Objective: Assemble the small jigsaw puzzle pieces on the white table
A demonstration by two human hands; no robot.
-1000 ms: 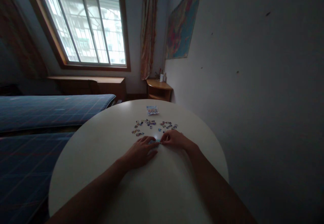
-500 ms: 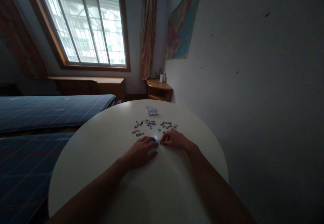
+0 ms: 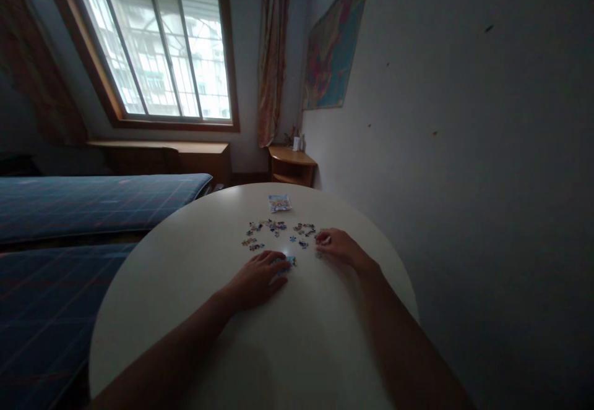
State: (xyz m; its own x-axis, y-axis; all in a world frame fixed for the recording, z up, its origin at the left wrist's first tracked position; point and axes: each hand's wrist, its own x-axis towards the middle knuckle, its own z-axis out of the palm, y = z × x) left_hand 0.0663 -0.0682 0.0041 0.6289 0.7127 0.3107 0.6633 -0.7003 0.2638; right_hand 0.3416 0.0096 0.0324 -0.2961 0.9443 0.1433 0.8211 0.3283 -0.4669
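On the white round table my left hand [image 3: 260, 279] lies low, its thumb and fingers around a small joined patch of bluish jigsaw puzzle pieces [image 3: 291, 261], partly hidden by the fingers. My right hand [image 3: 341, 248] is to the right, over the right end of the loose pieces. Its fingers are bent, with a pale gap between thumb and forefinger; no held piece can be made out. Close to its fingertips lies a faint puzzle piece [image 3: 318, 254]. Between the hands and the heap sit a blue puzzle piece [image 3: 292, 239] and a darker puzzle piece [image 3: 303, 245].
Several loose puzzle pieces [image 3: 273, 226] form an arc beyond my hands. Behind them lies a small printed packet [image 3: 279, 203]. The round table [image 3: 176, 311] has a blue plaid mattress [image 3: 93, 206] on its left and a bare wall [image 3: 487, 212] on its right.
My right hand has left the joined patch and moved right and slightly away from me, to the loose pieces. A dark piece it partly covered now shows. My left hand stays in place.
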